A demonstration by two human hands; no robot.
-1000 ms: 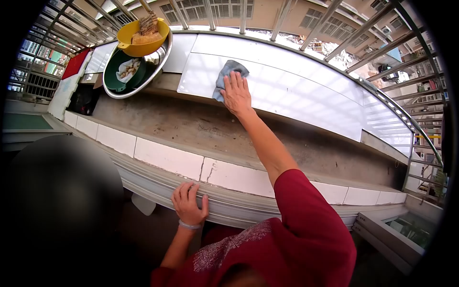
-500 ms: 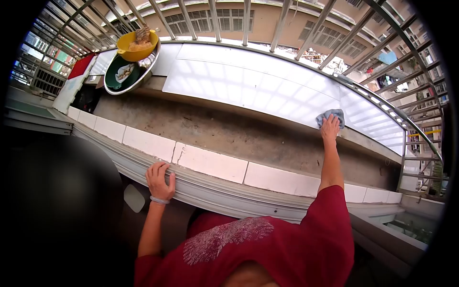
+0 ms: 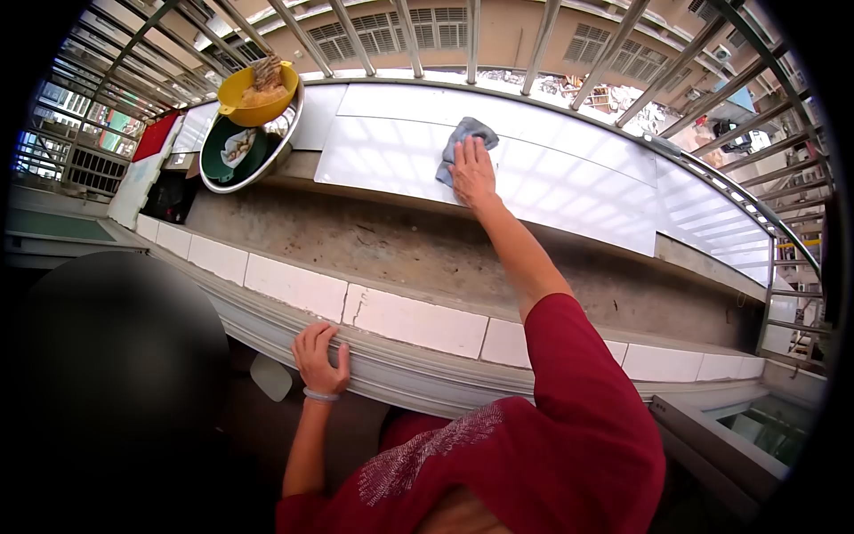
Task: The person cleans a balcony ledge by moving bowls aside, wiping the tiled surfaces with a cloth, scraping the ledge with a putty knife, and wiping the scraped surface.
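Observation:
My right hand presses a blue-grey cloth against the shiny white panel, with the arm stretched forward. Part of the cloth is hidden beneath the palm and fingers; its far end sticks out past the fingertips. My left hand rests on the window track, near the tiled sill. Its fingers are loosely bent and the thumb stands apart, with nothing held. A pale band circles the left wrist.
At the far left, a yellow colander with something brownish in it sits over a metal basin and a green bowl. Metal bars enclose the ledge. Below the panel runs a concrete trough.
My right hand has moved the cloth leftward, from the panel's right end to its middle. My left hand stays on the window track. The view has shifted slightly.

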